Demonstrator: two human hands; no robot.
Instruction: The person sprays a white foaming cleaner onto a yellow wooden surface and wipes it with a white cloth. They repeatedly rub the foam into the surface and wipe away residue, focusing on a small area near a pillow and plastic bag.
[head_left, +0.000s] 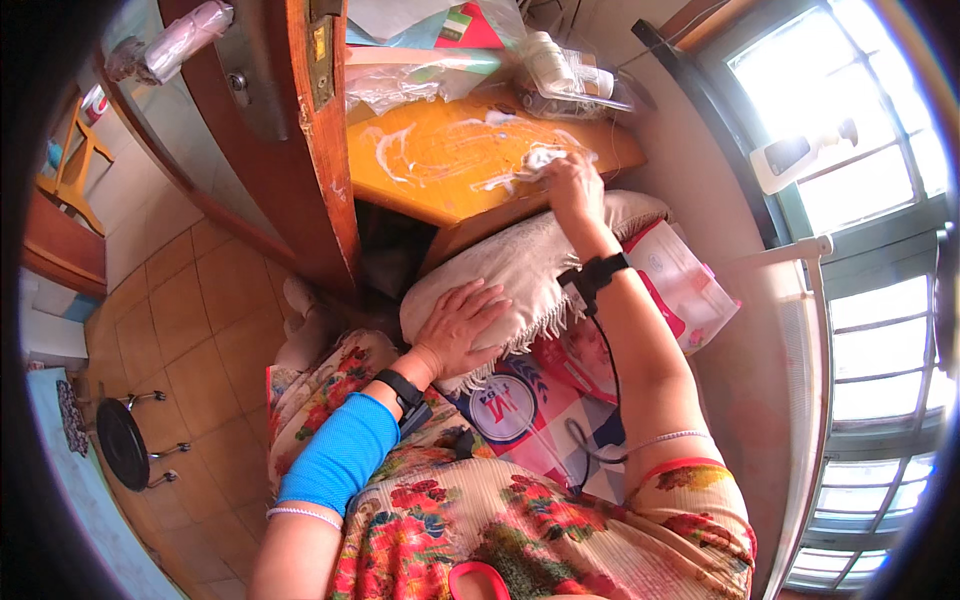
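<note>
My right hand (576, 186) presses a white, foamy wad (541, 159) onto the top of a yellow-brown wooden cabinet (442, 161); whether the wad is cloth or sponge cannot be told. White foam streaks (394, 154) curl across the wooden surface. Below the cabinet's front edge lies a cream cushion (487, 259) with a fringe. My left hand (465, 322) rests flat on that cushion, fingers apart, holding nothing. Both wrists wear black straps, and a black cable hangs from the right one.
A wooden door (292, 150) with a wrapped handle (187, 41) stands at the cabinet's left. Plastic-covered papers (420, 71) and a white bottle (550, 60) crowd the cabinet's back. Printed bags (675, 289) lie beside the cushion. Barred windows line the right; a black stool (122, 444) stands lower left.
</note>
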